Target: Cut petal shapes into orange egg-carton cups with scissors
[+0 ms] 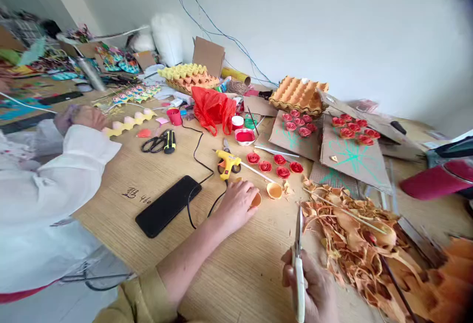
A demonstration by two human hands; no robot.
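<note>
My left hand [236, 204] rests over small orange paper cups, its fingers on the orange cup [255, 200] near the table's middle. Just right of it stands another orange cup [274, 190]. White-handled scissors [299, 264] are held upright in my right hand [312, 283], blades pointing away from me. Beyond my left hand lies a yellow glue gun [228, 163] with a black cord. Several red paper roses [283, 172] sit behind the cups. Orange scraps [351, 234] are heaped right of the scissors.
A black phone [168, 206] lies left of my forearm. At left, a person in white sleeves [84, 155] works by a yellow egg-carton strip [129, 123]. Cardboard pieces [353, 158] with roses, a red bag [212, 109] and red paint [244, 136] stand farther back; a red bottle [436, 180] lies right.
</note>
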